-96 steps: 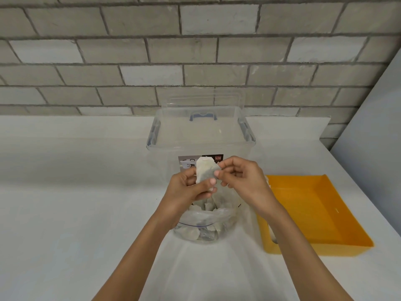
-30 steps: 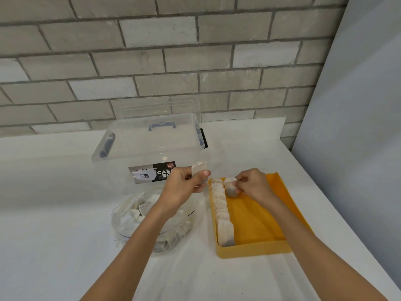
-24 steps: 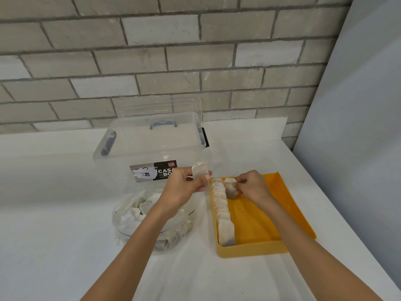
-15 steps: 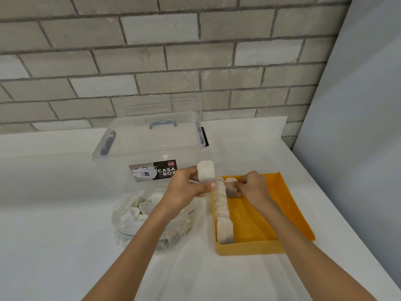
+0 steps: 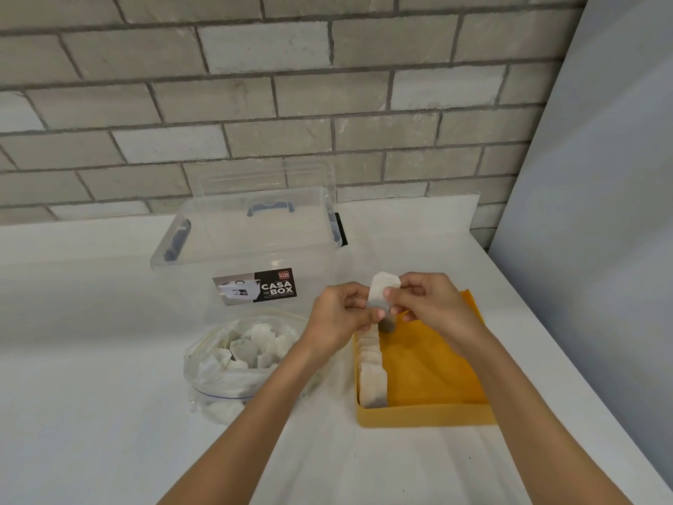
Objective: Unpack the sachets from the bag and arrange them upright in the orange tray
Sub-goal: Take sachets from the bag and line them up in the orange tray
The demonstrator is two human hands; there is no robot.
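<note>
Two hands pinch one white sachet (image 5: 380,294) upright, the fingers of the left hand (image 5: 340,317) clamped on its lower part, those of the right hand (image 5: 431,304) on its upper edge. Just beneath the fingers is the far left corner of the orange tray (image 5: 426,417), a row of sachets (image 5: 372,380) standing along its left wall. Left of the fingers lies the clear bag (image 5: 225,390) of sachets, a transparent box (image 5: 255,242) behind it.

Left hand (image 5: 342,315): raised above the far left corner of the orange tray (image 5: 429,417), fingers curled, a sachet (image 5: 380,291) pinched at its lower edge. Right hand (image 5: 431,304): raised over the tray's far end, the same sachet pinched between thumb and forefinger. Forearms: bare, extended from the tray's near side, angled inward.
</note>
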